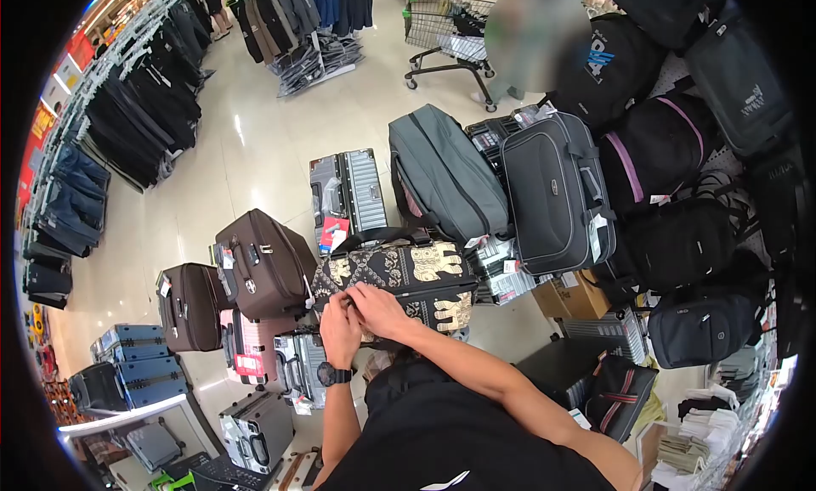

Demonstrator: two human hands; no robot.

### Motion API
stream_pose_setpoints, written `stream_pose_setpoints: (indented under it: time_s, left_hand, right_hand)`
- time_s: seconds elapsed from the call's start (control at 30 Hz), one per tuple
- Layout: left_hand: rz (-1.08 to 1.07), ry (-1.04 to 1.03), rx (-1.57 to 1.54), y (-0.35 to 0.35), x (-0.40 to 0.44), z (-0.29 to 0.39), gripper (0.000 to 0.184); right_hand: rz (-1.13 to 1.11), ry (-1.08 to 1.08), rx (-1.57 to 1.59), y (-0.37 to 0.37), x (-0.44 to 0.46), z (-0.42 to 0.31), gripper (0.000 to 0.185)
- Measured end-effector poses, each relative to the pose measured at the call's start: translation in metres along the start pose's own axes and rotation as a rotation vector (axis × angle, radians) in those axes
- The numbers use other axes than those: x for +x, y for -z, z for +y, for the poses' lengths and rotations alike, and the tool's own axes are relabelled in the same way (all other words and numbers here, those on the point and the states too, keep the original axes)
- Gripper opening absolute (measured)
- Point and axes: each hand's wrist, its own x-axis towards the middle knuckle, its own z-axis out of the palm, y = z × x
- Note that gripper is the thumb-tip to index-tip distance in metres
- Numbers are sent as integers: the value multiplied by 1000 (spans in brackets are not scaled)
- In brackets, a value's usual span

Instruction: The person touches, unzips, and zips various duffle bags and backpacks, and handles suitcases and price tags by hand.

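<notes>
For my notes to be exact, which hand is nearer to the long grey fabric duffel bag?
Right: the right hand is on the black-and-cream elephant-print fabric bag, closer to the duffel bag; the left hand is beside it, farther left.

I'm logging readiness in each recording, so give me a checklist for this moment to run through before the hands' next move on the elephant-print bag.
- Left hand at the elephant-print bag: ok
- Right hand at the bag too: ok
- Dark handle clear of the fingers: ok, it lies on the far side
- Zip pull gripped: cannot tell, fingers hide it
- Zip fully closed: cannot tell
- Free space around the bag: not ok, grey bag close behind
</notes>
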Motion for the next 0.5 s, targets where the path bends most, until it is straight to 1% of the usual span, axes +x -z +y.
stream_pose_setpoints:
  time_s: [0.03, 0.07, 0.1, 0.17, 0.2, 0.23, 0.33, 0.37, 0.43, 0.47, 0.5]
  left_hand:
    - [10, -20, 6, 4, -1, -1, 32]
    - [-22, -55, 20, 12, -2, -2, 42]
    - [-23, -67, 20, 15, -2, -4, 42]
    - [-35, -94, -2, 17, -5, -9, 54]
    - [-75, -100, 26, 16, -6, -14, 61]
    - [-88, -118, 27, 15, -7, -18, 61]
    - [-62, -206, 6, 11, -7, -21, 62]
    - [-80, -237, 5, 10, -8, -23, 62]
    - [-76, -148, -73, 7, -12, -27, 62]
    - [-75, -164, -82, 8, -14, -27, 63]
    - [-85, -181, -48, 8, -16, -28, 63]
  right_hand:
    - [-12, 6, -29, -5, 4, 0, 35]
    - [-23, 12, -59, -10, 8, -1, 31]
    - [-11, 10, -62, -14, 9, 0, 31]
    - [105, 15, -10, -16, 8, 1, 22]
    - [98, -13, -8, -18, 9, 1, 20]
    - [115, -27, -10, -17, 10, -2, 20]
    - [78, -80, -47, -12, 7, -14, 25]
    - [94, -95, -81, -16, 6, -16, 23]
    - [171, -111, -90, -27, 5, -13, 21]
    - [166, -126, -92, -27, 4, -12, 19]
    - [225, -116, -91, -27, 3, -12, 20]
